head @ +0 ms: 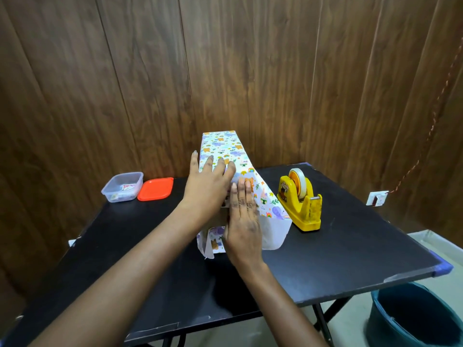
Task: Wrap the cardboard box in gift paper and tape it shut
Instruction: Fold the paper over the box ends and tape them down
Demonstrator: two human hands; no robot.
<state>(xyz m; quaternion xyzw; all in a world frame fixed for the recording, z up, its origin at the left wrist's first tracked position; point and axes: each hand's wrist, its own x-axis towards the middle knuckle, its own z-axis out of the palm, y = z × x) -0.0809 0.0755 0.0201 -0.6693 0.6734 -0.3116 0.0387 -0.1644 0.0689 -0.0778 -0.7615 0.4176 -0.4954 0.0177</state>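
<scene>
While both palms lie flat with straight fingers, pressing down and pinching nothing, the black table (350, 246) spreads under and around them. The gift paper (220, 144) runs on beyond the fingertips over the far end of the parcel. It hangs loose in a white-backed flap just to the right of the right hand (244, 226). The cardboard box (223, 214) sits directly beneath the hands, only a brown sliver of it bare below the left hand (208, 186). The left hand pins the paper farther along the top. The right holds the nearer stretch, its fingertips close against the left; whether they touch I cannot tell.

This looks like the long seam being laid across the top. To do it well, keep one palm planted on the overlap and draw the loose flap snug. Smooth outward from the pinned spot so no slack bunches up. The yellow tape dispenser (300, 204) waits to the right of the right hand, near the flap yet apart from it. That hand seems best placed to fetch tape. Well off to the left of the left hand sit a clear tub (122, 187) and its orange lid (155, 189).
</scene>
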